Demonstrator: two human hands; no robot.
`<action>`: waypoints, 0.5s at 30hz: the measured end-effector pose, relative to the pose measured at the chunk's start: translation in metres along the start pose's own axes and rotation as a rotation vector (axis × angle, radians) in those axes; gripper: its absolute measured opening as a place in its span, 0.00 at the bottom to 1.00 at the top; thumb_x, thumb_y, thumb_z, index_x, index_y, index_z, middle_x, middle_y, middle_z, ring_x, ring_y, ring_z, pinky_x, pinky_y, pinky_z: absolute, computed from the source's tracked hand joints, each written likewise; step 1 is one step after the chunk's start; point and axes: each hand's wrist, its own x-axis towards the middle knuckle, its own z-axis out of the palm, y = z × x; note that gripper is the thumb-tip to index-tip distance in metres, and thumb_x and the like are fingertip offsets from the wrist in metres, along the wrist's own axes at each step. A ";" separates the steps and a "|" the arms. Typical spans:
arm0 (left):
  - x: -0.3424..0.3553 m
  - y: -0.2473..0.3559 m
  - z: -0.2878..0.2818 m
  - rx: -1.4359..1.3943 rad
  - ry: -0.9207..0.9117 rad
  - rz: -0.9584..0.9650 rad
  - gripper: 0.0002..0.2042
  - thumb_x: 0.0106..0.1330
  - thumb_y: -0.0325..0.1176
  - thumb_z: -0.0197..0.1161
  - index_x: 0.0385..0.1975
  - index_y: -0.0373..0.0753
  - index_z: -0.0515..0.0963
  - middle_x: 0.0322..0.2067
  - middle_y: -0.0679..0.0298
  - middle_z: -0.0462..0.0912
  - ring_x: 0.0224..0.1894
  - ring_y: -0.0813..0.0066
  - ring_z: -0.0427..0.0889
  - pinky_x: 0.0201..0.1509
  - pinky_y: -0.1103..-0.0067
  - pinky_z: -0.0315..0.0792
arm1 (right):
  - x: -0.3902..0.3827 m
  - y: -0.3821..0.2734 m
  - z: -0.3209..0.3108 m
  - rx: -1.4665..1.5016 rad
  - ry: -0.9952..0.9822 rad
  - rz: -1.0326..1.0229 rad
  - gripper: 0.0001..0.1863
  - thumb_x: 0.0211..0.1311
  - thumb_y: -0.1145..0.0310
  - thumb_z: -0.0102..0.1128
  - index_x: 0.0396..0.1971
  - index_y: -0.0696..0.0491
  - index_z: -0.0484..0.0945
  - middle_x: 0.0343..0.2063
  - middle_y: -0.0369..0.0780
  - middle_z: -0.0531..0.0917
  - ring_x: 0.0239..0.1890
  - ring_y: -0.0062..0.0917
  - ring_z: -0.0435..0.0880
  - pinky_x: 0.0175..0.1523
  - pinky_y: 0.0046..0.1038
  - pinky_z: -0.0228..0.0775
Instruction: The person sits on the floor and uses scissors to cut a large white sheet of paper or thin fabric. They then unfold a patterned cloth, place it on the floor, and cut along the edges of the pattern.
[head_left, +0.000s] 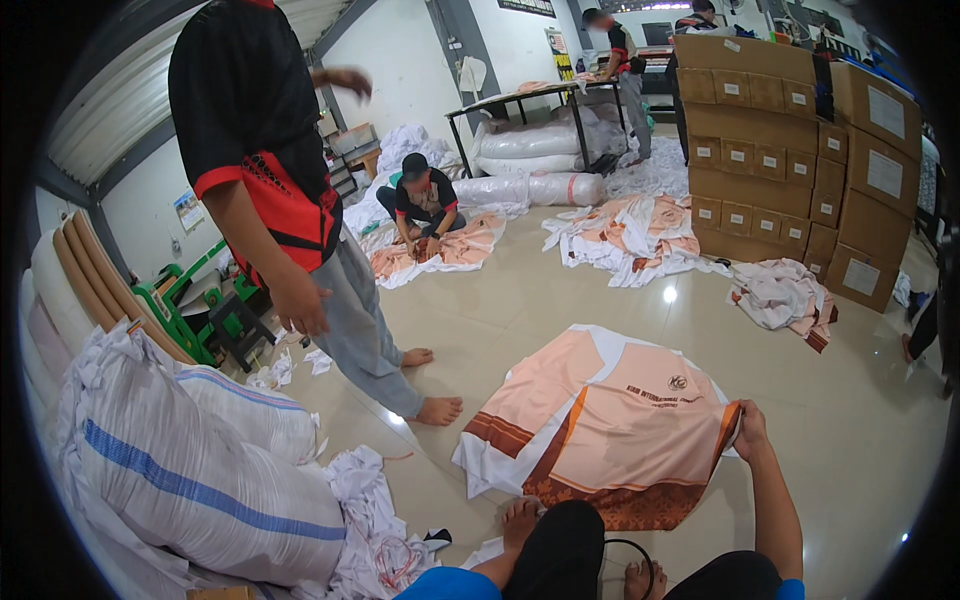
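Observation:
A stack of peach, white and brown printed fabric panels [600,420] lies on the tiled floor in front of my knees. My right hand [748,425] grips the right edge of the top panel, by an orange stripe. My left hand [520,520] rests low on the near edge of the stack, next to my dark trouser leg; I cannot tell whether it holds the cloth. A thin black cord loop [630,560] lies between my legs.
A barefoot person in a black and red shirt [270,200] stands close on the left. Large white sacks [190,470] and white fabric scraps [370,520] pile at lower left. Another person [420,200] sits sorting panels farther back. Stacked cardboard boxes [790,150] stand at right.

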 end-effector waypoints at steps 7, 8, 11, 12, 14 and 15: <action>-0.002 -0.001 -0.006 0.040 -0.004 0.013 0.20 0.75 0.53 0.59 0.56 0.47 0.77 0.58 0.63 0.78 0.59 0.57 0.77 0.61 0.57 0.71 | 0.000 0.001 0.005 -0.008 -0.026 0.019 0.20 0.76 0.59 0.49 0.50 0.60 0.80 0.50 0.46 0.87 0.55 0.39 0.87 0.66 0.45 0.78; -0.004 -0.002 -0.007 0.032 -0.004 0.011 0.19 0.75 0.53 0.59 0.56 0.47 0.77 0.58 0.63 0.78 0.59 0.57 0.77 0.61 0.58 0.71 | -0.002 0.002 0.007 -0.008 -0.026 0.016 0.20 0.76 0.59 0.49 0.49 0.60 0.81 0.49 0.46 0.87 0.55 0.39 0.87 0.66 0.45 0.78; -0.007 -0.004 -0.010 0.015 0.005 0.011 0.19 0.75 0.52 0.59 0.55 0.46 0.77 0.58 0.62 0.78 0.59 0.57 0.78 0.61 0.58 0.71 | -0.004 0.005 0.005 -0.017 -0.019 0.014 0.19 0.76 0.59 0.49 0.48 0.60 0.81 0.49 0.46 0.87 0.54 0.39 0.87 0.66 0.44 0.79; -0.009 -0.005 -0.011 0.018 0.009 0.013 0.19 0.75 0.52 0.59 0.55 0.46 0.77 0.58 0.62 0.78 0.59 0.58 0.78 0.61 0.59 0.71 | -0.004 0.007 0.003 -0.021 -0.014 0.016 0.19 0.76 0.59 0.49 0.48 0.60 0.81 0.48 0.46 0.87 0.53 0.39 0.87 0.66 0.44 0.79; -0.011 0.001 -0.012 0.017 0.030 0.017 0.18 0.75 0.51 0.59 0.54 0.46 0.77 0.58 0.62 0.79 0.58 0.58 0.78 0.61 0.59 0.71 | -0.004 0.008 -0.001 -0.012 0.003 0.010 0.19 0.77 0.59 0.49 0.48 0.59 0.81 0.48 0.45 0.87 0.53 0.39 0.87 0.65 0.44 0.79; -0.014 0.003 -0.011 0.015 0.046 0.024 0.17 0.75 0.50 0.59 0.54 0.47 0.77 0.57 0.63 0.79 0.58 0.58 0.78 0.60 0.59 0.72 | -0.006 0.010 -0.006 -0.006 0.019 0.010 0.19 0.77 0.59 0.49 0.48 0.59 0.81 0.47 0.45 0.87 0.52 0.39 0.87 0.65 0.43 0.79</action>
